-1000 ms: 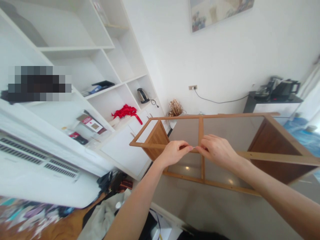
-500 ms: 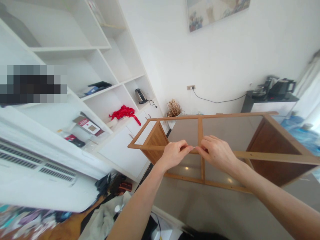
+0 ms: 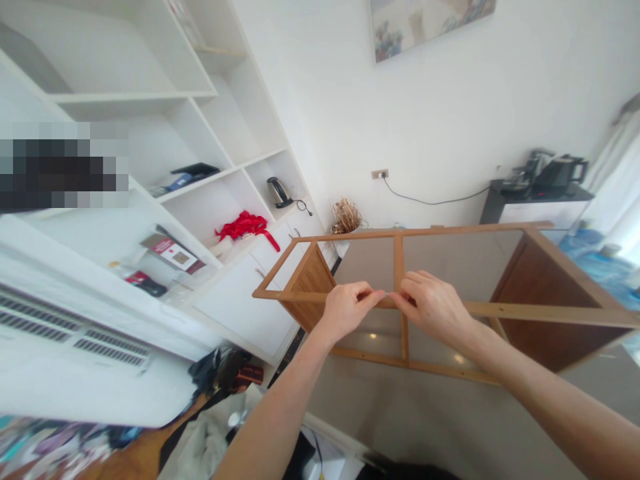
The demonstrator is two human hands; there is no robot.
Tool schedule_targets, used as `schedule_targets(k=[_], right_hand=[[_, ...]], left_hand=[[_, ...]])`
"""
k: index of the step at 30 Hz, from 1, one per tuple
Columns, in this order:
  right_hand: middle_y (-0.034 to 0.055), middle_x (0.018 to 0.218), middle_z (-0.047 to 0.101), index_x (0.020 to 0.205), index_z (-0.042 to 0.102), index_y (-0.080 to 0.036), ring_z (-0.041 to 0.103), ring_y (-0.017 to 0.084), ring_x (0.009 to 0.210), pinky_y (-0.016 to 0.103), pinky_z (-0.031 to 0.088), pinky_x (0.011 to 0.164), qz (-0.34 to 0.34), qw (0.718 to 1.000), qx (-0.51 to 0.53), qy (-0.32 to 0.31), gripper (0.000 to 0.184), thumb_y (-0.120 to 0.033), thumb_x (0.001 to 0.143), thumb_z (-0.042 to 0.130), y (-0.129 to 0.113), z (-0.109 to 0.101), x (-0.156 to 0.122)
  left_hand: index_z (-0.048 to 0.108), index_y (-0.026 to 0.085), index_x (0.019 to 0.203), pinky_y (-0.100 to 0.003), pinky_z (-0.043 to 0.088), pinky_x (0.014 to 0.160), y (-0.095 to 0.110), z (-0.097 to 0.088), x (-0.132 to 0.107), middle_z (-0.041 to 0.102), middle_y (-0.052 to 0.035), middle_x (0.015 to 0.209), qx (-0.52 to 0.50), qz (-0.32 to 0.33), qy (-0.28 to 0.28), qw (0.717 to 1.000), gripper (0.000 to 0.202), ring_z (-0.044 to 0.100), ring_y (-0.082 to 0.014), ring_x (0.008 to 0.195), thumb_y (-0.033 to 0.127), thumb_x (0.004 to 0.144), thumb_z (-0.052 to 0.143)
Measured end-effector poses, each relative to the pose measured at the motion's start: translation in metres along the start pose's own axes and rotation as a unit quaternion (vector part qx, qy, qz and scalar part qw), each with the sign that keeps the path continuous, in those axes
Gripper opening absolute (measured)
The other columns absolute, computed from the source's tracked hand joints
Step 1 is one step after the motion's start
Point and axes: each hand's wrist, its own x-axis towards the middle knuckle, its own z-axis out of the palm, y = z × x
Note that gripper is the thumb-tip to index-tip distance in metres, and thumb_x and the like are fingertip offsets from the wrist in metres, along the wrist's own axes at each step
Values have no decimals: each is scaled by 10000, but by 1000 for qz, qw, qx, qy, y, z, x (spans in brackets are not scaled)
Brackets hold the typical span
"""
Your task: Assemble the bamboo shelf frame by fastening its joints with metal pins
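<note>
A wooden frame [image 3: 450, 309] of brown bars and side panels stands on a grey tabletop [image 3: 370, 400] in front of me. Above its near long bar my left hand [image 3: 347, 308] is closed in a pinch, thumb and forefinger pointing right. My right hand [image 3: 431, 301] is pinched too, its fingertips almost meeting those of the left. Between the fingertips shows a tiny, light-coloured thing, too small to name. Behind the hands, a crossbar [image 3: 399, 260] joins the long bars. Both hands hide part of the near bar.
White shelves [image 3: 250, 170] at left hold a kettle [image 3: 279, 192], red ribbon [image 3: 245, 225] and a bottle [image 3: 143, 280]. A small cabinet [image 3: 543, 212] with another kettle stands back right, near blue water bottles [image 3: 607, 263]. Clothes [image 3: 210, 427] lie below left; a pixelated patch covers the far left.
The view has shifted slightly, so the surroundings sit a little further left. Both hands keep the same pinch above the near bar.
</note>
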Motion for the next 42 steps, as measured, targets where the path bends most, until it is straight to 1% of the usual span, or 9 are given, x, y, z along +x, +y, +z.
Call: schedule_targets(k=[4, 8, 14, 19, 24, 27, 32, 36, 42], right_hand=[[11, 690, 564, 671, 571, -180, 498, 126, 671, 240, 316, 596, -43, 992, 90, -77, 257, -275, 882, 459, 11, -13, 2], [14, 771, 603, 782, 634, -188, 538, 116, 674, 229, 373, 625, -25, 976, 189, -102, 202, -222, 862, 451, 20, -20, -2], [13, 834, 656, 866, 658, -198, 572, 130, 718, 236, 415, 666, 27, 962, 258, -86, 240, -155, 813, 428, 26, -12, -7], [8, 825, 689, 870, 657, -196, 600, 144, 732, 247, 432, 677, 71, 957, 271, -78, 266, -157, 801, 404, 27, -11, -6], [14, 807, 697, 866, 663, -196, 604, 149, 715, 245, 427, 656, 68, 962, 255, -74, 274, -168, 803, 398, 27, -14, -7], [14, 808, 699, 876, 669, -199, 602, 147, 717, 239, 421, 650, 65, 963, 250, -72, 284, -163, 800, 397, 27, -15, -8], [8, 803, 697, 874, 666, -206, 594, 142, 693, 231, 399, 620, 62, 966, 240, -70, 270, -171, 801, 408, 28, -15, -8], [20, 796, 696, 860, 659, -198, 594, 147, 695, 237, 399, 637, 53, 970, 228, -67, 264, -177, 814, 401, 29, -14, -8], [26, 872, 707, 914, 671, -203, 608, 147, 744, 237, 414, 668, 61, 971, 221, -66, 282, -175, 809, 411, 30, -13, -8]], left_hand=[[684, 199, 868, -241, 419, 658, 0, -1, -2, 668, -5, 784, -38, 0, -10, 999, 376, 577, -147, 712, 509, 848, 471], [668, 189, 979, -252, 452, 781, 2, -4, -1, 647, -50, 990, -83, 50, 11, 995, 272, 582, -157, 897, 347, 874, 473], [683, 219, 971, -342, 391, 899, 27, 1, -4, 626, -56, 980, 53, 134, 59, 988, 241, 537, -183, 961, 267, 896, 459], [669, 215, 954, -322, 404, 815, 50, 6, -1, 638, -49, 916, 140, 174, -9, 975, 255, 545, -179, 891, 243, 914, 419], [661, 199, 898, -280, 417, 750, 56, 5, 3, 625, -44, 857, 172, 166, -28, 971, 255, 556, -171, 846, 237, 910, 409], [654, 188, 839, -266, 419, 721, 55, 3, 7, 623, -41, 832, 156, 153, -41, 975, 245, 565, -166, 819, 233, 897, 420], [652, 175, 791, -244, 422, 693, 55, -5, 19, 627, -23, 794, 83, 172, -107, 976, 205, 567, -144, 747, 229, 862, 467], [658, 175, 825, -246, 424, 730, 59, -10, 24, 622, -27, 810, 51, 176, -95, 978, 221, 565, -145, 780, 244, 872, 453], [671, 183, 845, -251, 423, 727, 58, -10, 18, 616, -30, 799, 93, 171, -81, 977, 219, 560, -151, 783, 221, 874, 457]])
